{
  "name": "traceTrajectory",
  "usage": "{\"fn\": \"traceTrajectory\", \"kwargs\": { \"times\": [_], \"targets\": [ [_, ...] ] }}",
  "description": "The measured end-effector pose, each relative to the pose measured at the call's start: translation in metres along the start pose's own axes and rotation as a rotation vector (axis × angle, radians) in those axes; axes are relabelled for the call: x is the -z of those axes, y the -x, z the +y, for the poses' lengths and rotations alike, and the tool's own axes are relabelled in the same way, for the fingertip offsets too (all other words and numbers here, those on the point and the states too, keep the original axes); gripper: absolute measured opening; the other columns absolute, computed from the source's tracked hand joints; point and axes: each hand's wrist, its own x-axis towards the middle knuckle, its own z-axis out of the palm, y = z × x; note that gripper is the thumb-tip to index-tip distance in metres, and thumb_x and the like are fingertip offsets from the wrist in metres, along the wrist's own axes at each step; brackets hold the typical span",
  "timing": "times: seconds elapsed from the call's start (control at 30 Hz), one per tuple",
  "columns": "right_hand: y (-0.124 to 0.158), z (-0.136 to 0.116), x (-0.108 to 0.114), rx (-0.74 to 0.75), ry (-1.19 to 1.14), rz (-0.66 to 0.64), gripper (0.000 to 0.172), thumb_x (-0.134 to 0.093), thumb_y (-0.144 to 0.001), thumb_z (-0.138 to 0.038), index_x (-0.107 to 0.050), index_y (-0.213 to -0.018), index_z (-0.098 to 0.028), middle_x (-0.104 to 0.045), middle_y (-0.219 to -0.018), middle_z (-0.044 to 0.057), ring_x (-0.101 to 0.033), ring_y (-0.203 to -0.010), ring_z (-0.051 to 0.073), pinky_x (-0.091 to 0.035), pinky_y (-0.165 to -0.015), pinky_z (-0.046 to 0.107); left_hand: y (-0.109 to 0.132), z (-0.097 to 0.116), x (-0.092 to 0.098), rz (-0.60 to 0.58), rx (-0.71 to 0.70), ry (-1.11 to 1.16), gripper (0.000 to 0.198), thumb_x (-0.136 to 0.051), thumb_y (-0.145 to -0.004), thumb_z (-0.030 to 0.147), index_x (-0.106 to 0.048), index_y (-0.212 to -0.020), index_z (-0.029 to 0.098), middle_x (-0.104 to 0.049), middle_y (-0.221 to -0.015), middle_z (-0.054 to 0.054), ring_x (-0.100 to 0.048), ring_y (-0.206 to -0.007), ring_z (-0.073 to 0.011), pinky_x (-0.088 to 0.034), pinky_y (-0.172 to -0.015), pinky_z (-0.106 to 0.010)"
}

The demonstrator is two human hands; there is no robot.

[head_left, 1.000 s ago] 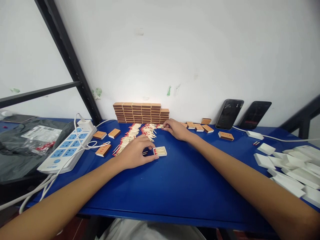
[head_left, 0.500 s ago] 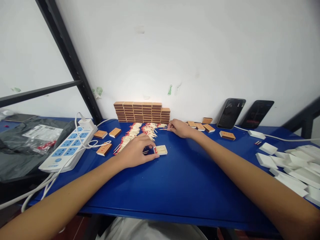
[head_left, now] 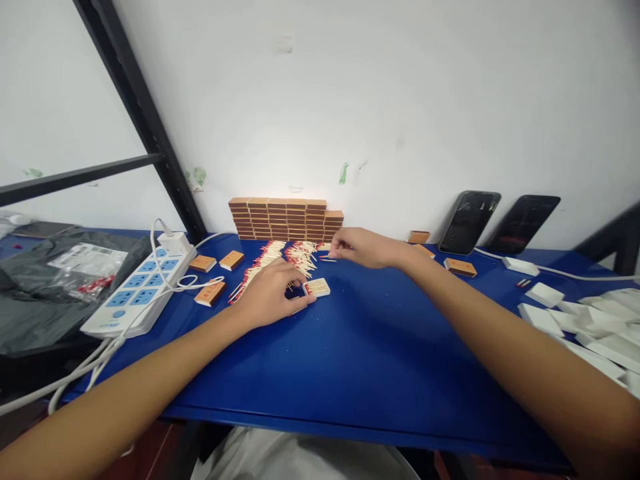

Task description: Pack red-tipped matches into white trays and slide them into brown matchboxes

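A small white matchbox tray [head_left: 324,291] with red-tipped matches in it lies on the blue table [head_left: 320,360]. My left hand [head_left: 274,292] grips its left end between thumb and fingers. Behind and beside that hand spread two heaps of loose matches [head_left: 301,257]. My right hand [head_left: 357,247] is beyond the tray, at the right end of the heaps, its thumb and forefinger pinched together at some matches; what they hold is too small to make out. At the wall stands a stack of brown matchboxes [head_left: 285,219].
A white power strip [head_left: 145,287] with cables and several matchboxes [head_left: 211,293] are at left. On the right are more matchboxes [head_left: 460,267], two phones [head_left: 470,222] leaning on the wall, and a pile of white trays [head_left: 597,327].
The view has shifted slightly. My right hand has turned and its wrist now covers some of the matchboxes at the back right. My left hand stays on the tray, which is tilted a little differently.
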Motion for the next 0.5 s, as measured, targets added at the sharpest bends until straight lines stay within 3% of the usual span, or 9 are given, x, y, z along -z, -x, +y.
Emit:
{"fn": "traceTrajectory", "kwargs": {
  "times": [0.13, 0.27, 0.4, 0.5],
  "targets": [
    [0.008, -0.035, -0.002, 0.061, -0.017, -0.066, 0.012, -0.06, -0.097, -0.025, -0.069, -0.093, -0.017, -0.075, -0.096, 0.009, -0.061, -0.08, 0.019, -0.041, -0.069, 0.027, -0.001, -0.001, 0.001, 0.024, 0.016, -0.027, 0.025, -0.078, -0.09, 0.044, -0.072, -0.092, 0.02, -0.073, -0.089, -0.005, -0.063, -0.088, -0.0244, -0.048, -0.079, -0.038],
    [0.009, -0.051, -0.013, 0.07, -0.035, -0.117, 0.009, -0.063, -0.095, -0.021, -0.069, -0.09, -0.017, -0.073, -0.093, 0.008, -0.061, -0.079, 0.017, -0.039, -0.067, 0.026, -0.001, 0.0, 0.001, 0.048, 0.022, -0.019, 0.025, -0.078, -0.09, 0.044, -0.072, -0.091, 0.02, -0.071, -0.086, -0.004, -0.063, -0.085, -0.0239, -0.048, -0.078, -0.038],
    [0.003, -0.044, -0.018, 0.133, -0.155, -0.14, 0.018, -0.068, -0.094, -0.033, -0.07, -0.087, -0.017, -0.072, -0.086, 0.005, -0.059, -0.074, 0.016, -0.038, -0.064, 0.026, -0.001, 0.0, 0.001, 0.062, 0.023, 0.013, 0.024, -0.077, -0.09, 0.043, -0.071, -0.091, 0.02, -0.071, -0.086, -0.004, -0.063, -0.086, -0.0238, -0.048, -0.078, -0.037],
    [-0.002, -0.024, -0.016, 0.12, -0.204, 0.028, 0.022, -0.064, -0.095, -0.037, -0.071, -0.088, -0.017, -0.071, -0.083, 0.005, -0.058, -0.074, 0.016, -0.039, -0.066, 0.027, 0.0, 0.001, 0.0, 0.047, -0.005, 0.061, 0.023, -0.08, -0.089, 0.041, -0.071, -0.095, 0.02, -0.072, -0.091, -0.004, -0.064, -0.09, -0.0236, -0.049, -0.081, -0.037]
  ]
}}
